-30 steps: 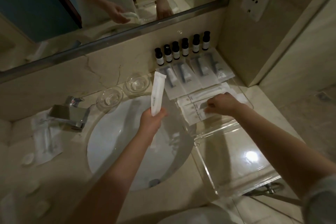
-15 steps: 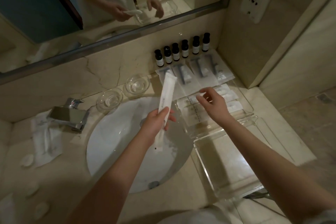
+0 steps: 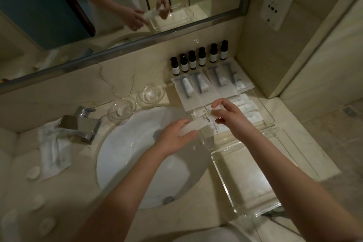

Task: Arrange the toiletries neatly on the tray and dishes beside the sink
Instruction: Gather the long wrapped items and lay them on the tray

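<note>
A long white toiletry packet (image 3: pixel 200 122) lies slanted over the left edge of the clear acrylic tray (image 3: pixel 253 198). My left hand (image 3: pixel 174 137) holds its near end and my right hand (image 3: pixel 227 116) pinches its far end. Under it, similar white packets (image 3: pixel 245 108) lie stacked in the tray. Behind them sit razor packets (image 3: pixel 198 90) and a row of several small dark bottles (image 3: pixel 200 60) against the wall. Two clear glass dishes (image 3: pixel 151 93) (image 3: pixel 122 109) stand behind the sink.
The white round sink (image 3: pixel 137 163) is below my left arm, with the chrome faucet (image 3: pixel 80 123) at its left. Left of the faucet lie a plastic-wrapped packet (image 3: pixel 53 155) and small round items (image 3: pixel 33 172). The mirror (image 3: pixel 117 5) and a wall socket panel (image 3: pixel 279 0) are behind.
My left hand lowered the upright packet down and right onto the tray's edge. My right hand left the stacked packets and took hold of the packet's far end.
</note>
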The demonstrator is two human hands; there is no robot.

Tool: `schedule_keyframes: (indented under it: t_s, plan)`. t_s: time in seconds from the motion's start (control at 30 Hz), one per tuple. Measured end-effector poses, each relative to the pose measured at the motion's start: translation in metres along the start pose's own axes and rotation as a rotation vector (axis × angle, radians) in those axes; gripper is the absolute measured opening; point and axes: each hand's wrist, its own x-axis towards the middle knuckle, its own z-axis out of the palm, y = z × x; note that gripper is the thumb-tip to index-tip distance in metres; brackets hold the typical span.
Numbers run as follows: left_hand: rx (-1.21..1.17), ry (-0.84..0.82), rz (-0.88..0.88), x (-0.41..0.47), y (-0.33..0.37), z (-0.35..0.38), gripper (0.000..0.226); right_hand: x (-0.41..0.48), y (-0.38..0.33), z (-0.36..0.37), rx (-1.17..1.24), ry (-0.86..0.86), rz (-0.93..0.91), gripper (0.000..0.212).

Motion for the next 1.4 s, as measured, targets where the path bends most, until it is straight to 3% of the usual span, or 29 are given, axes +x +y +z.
schedule_keyframes:
  t_s: [0.07,0.23,0.47,0.53,0.63,0.73,0.87,0.93,1.07,1.13,1.27,1.4]
  plan:
    - [-0.175,-0.041,-0.108,-0.001,0.0,-0.006,0.029,-0.004,-0.001,-0.005,-0.005,-0.049,-0.023,0.021]
    - [-0.19,-0.169,-0.095,0.0,-0.006,-0.019,0.009,-0.005,0.001,-0.013,-0.069,-0.049,-0.064,0.031]
    - [-0.406,-0.308,-0.137,0.007,0.022,-0.014,0.013,0.001,-0.015,0.007,-0.104,-0.061,-0.106,0.035]
    - [-0.492,-0.218,-0.145,0.012,0.031,-0.008,0.018,0.006,-0.022,0.013,-0.056,0.036,-0.129,0.031]
    - [-0.697,0.05,-0.155,0.017,0.04,-0.004,0.019,0.005,-0.018,0.008,-0.043,0.179,-0.103,0.022]
    - [-0.876,0.213,-0.112,0.023,0.043,-0.003,0.013,-0.008,0.005,-0.002,-0.066,0.102,0.023,0.018]
    - [-1.054,0.208,-0.04,0.022,0.055,0.012,0.015,-0.026,0.033,-0.004,-0.092,-0.042,0.074,0.017]
    - [-1.079,0.192,-0.037,0.022,0.06,0.027,0.016,-0.031,0.037,-0.006,-0.145,0.014,0.056,0.004]
    - [-1.13,0.258,-0.118,0.033,0.056,0.041,0.022,-0.038,0.037,-0.036,-0.298,0.094,0.071,0.018]
    - [-1.121,0.304,-0.174,0.042,0.051,0.042,0.026,-0.041,0.035,-0.061,-0.383,0.144,0.089,0.023]
    - [-0.931,0.308,-0.232,0.046,0.045,0.059,0.013,-0.034,0.03,-0.099,-0.52,0.259,0.112,0.017]
    - [-0.493,0.265,-0.267,0.047,0.033,0.078,0.013,-0.01,0.026,-0.117,-0.8,0.305,0.138,0.023]
